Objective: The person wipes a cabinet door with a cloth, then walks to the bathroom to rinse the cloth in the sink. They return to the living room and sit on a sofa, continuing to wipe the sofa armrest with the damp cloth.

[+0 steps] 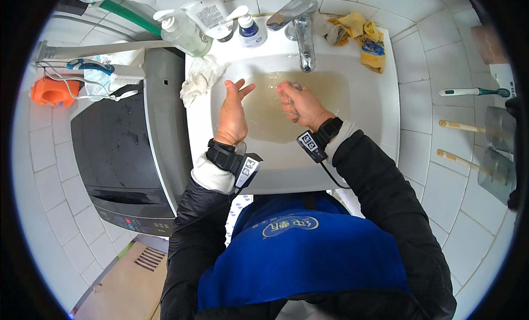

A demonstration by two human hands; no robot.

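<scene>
My left hand (232,113) is over the left part of the white sink (372,126), palm up with its fingers apart and nothing in it. Cloudy brownish water (264,121) stands in the basin. My right hand (303,105) is closed around a wet, dark grey cloth-like thing (294,113) above this water; most of it is hidden by the fingers. The chrome faucet (306,51) is behind my right hand, and no stream shows from its spout. A crumpled whitish cloth (202,78) hangs over the sink's left rim. Yellow cloths (363,35) lie at the back right corner.
Along the sink's back left edge are a clear pump bottle (186,35), a white tube (208,16) and a blue-and-white pump bottle (251,31). A washing machine (120,142) stands at left, with a scrub brush (107,70) above it. Toothbrushes (471,92) are at the right wall.
</scene>
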